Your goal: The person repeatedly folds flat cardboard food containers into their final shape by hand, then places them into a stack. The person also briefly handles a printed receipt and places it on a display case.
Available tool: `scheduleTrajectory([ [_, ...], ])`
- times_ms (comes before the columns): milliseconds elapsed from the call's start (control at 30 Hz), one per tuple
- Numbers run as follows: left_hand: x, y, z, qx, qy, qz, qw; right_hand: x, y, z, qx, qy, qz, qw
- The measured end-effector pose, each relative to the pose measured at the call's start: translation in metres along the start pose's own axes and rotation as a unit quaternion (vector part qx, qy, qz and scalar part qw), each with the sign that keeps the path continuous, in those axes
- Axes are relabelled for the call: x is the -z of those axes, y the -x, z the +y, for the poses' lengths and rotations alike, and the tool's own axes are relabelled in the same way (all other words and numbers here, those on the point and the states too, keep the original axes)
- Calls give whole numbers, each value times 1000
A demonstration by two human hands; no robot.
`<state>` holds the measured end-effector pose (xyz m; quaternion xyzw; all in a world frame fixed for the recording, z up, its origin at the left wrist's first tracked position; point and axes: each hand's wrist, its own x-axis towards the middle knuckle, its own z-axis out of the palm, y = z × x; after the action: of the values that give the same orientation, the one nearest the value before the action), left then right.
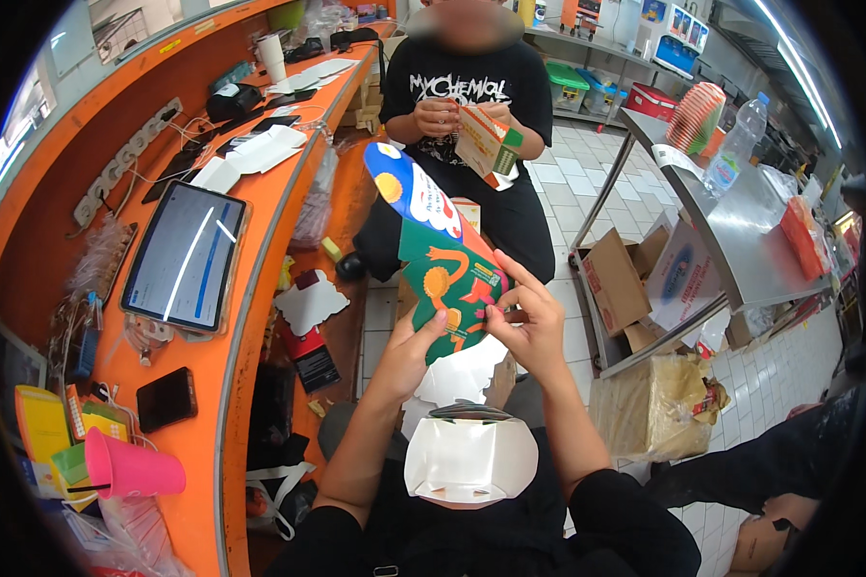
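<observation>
A printed cardboard food carton [443, 260], mostly green with a blue rounded flap and orange and pink drawings, is held up in front of me. My left hand [409, 351] grips its lower left edge with the thumb on the printed face. On the right edge, my right hand [529, 317] has its thumb and fingers closed on the card. Below it, white unfolded card pieces [460, 373] show between my forearms. A folded white carton [471, 459] sits on my lap, its pale inside facing up.
Opposite sits a person in a black shirt [467, 87], handling a similar carton [489, 144]. Along the left runs an orange counter [260, 250] with a tablet [185, 255], a phone [165, 399] and a pink cup [135, 464]. A metal table [731, 245] stands right, above cardboard boxes [616, 274].
</observation>
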<state>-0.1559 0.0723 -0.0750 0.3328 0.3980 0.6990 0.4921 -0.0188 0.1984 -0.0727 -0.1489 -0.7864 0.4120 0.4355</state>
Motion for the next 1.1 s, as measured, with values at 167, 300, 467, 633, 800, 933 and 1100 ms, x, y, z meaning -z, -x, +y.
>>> scheduleTrajectory([
  [167,9,5,-4,18,138,-90,986,3,-4,16,53,-184,-45,980],
  [300,13,2,-16,65,184,-164,967,-3,-1,19,-97,-433,-68,894],
  [467,17,3,-16,4,226,-211,951,-1,14,16,-123,-373,-123,911],
  [633,13,2,6,-109,-78,-42,990,-2,25,17,-36,-177,-120,976],
  [800,12,-3,18,-71,-157,-10,985,3,14,15,55,-11,-62,996],
  [933,13,-5,12,-74,-201,26,976,1,3,8,110,12,-97,989],
  [1100,13,-6,4,-127,-205,-12,970,-3,-10,1,170,45,-100,979],
])
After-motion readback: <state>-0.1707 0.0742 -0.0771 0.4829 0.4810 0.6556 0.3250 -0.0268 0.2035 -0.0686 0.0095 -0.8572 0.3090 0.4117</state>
